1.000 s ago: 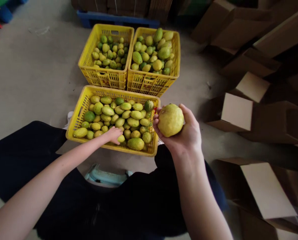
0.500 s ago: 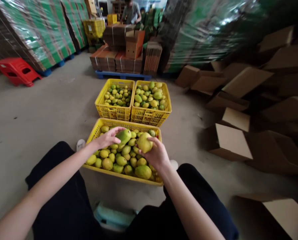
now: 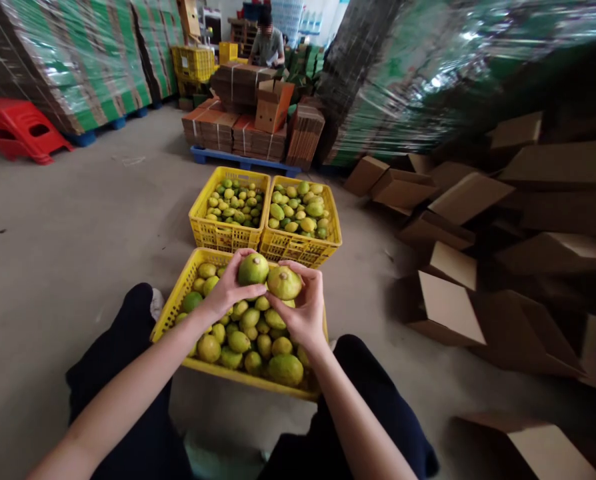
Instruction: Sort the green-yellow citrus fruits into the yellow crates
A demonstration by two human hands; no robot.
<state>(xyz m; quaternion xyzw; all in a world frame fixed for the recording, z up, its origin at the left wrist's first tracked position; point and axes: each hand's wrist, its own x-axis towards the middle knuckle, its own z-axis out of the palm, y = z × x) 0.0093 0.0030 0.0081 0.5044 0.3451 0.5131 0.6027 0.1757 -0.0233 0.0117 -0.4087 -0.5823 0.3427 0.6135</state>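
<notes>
Above the near yellow crate (image 3: 181, 293), my left hand (image 3: 231, 287) is closed around a green lemon (image 3: 253, 269). My right hand (image 3: 305, 310) grips a yellower lemon (image 3: 285, 283) right beside it, its stem end turned towards me. The two fruits are side by side, almost touching, with both thumbs below them. Many yellow and green lemons (image 3: 251, 319) fill the crate underneath, partly hidden by my hands and forearms.
Two more yellow crates (image 3: 228, 233) of lemons stand just beyond. Behind them, flattened cartons (image 3: 211, 127) lie on a blue pallet (image 3: 243, 160). Open cardboard boxes (image 3: 451, 307) are heaped at the right. A red stool (image 3: 23, 130) stands left; a person (image 3: 268, 43) is at the back.
My left hand has closed on the green lemon and turned it stem end towards me. Both hands have come together, the right one moving slightly left with its lemon. The view has shifted a little.
</notes>
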